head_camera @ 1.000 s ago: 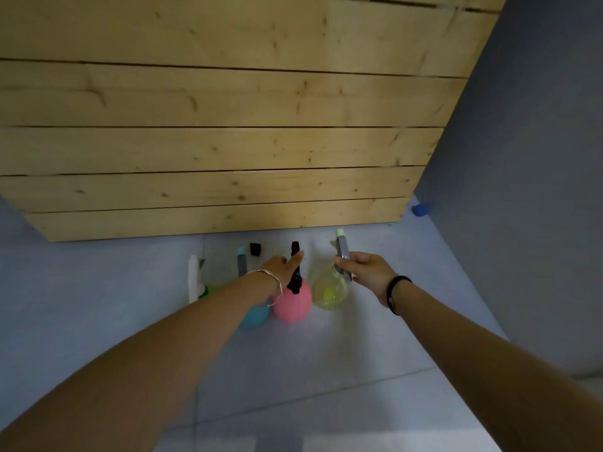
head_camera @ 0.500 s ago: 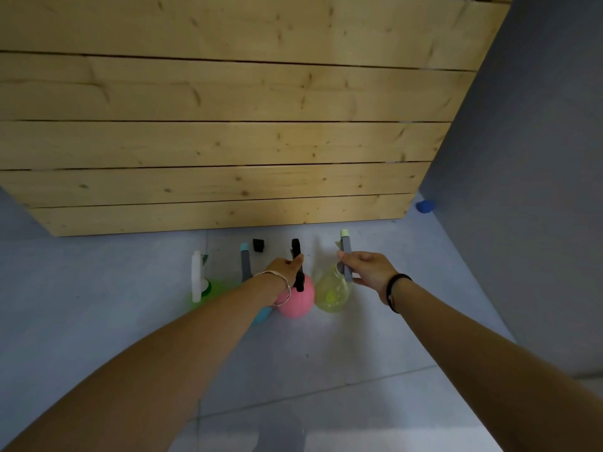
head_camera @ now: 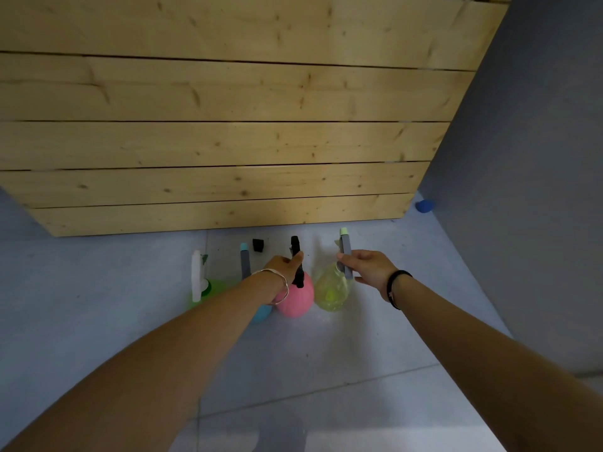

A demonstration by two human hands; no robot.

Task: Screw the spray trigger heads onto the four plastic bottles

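Note:
Several round bottles stand in a row on the grey floor. A green bottle (head_camera: 208,290) with a white trigger head (head_camera: 196,275) is leftmost. Beside it a blue bottle (head_camera: 262,313), mostly hidden by my left arm, carries a grey head with a teal tip (head_camera: 244,261). My left hand (head_camera: 282,267) is closed on the black trigger head (head_camera: 297,261) of the pink bottle (head_camera: 295,300). My right hand (head_camera: 367,267) grips the grey head with a pale green tip (head_camera: 345,252) on the yellow bottle (head_camera: 331,290).
A wall of pale wooden planks (head_camera: 212,141) rises just behind the bottles. A grey wall (head_camera: 522,190) closes the right side. A small black part (head_camera: 258,245) lies on the floor behind the bottles, and a blue object (head_camera: 424,206) sits at the far right corner.
Both hands have stayed on the same two trigger heads. The view has shifted slightly, and the pink bottle's black head now stands a little more upright.

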